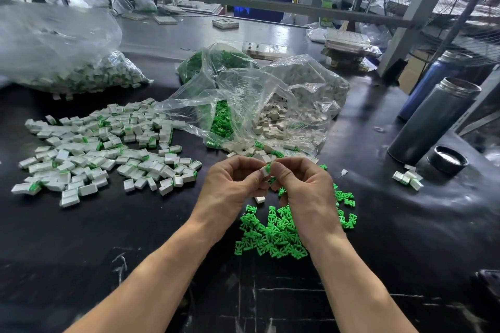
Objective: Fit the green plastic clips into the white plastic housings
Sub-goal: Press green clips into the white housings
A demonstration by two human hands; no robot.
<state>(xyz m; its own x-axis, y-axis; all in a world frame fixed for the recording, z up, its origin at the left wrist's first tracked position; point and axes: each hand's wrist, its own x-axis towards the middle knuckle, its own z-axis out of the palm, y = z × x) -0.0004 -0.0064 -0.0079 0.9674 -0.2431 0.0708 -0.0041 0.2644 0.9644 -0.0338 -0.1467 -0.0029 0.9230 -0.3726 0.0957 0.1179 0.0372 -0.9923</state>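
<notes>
Our forearms reach forward over the black table and meet above a heap of green clips. Our left hand pinches a white housing with curled fingers; our right hand pinches a green clip against it. Beyond lie assembled housings and open plastic bags.

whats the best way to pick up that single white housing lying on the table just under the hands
Pinch the white housing across its two long flat sides, coming straight down from above. It lies flat and apart from the green clips to its right, so both sides seem free. The left hand hovers closest, though it already holds a piece.
</notes>
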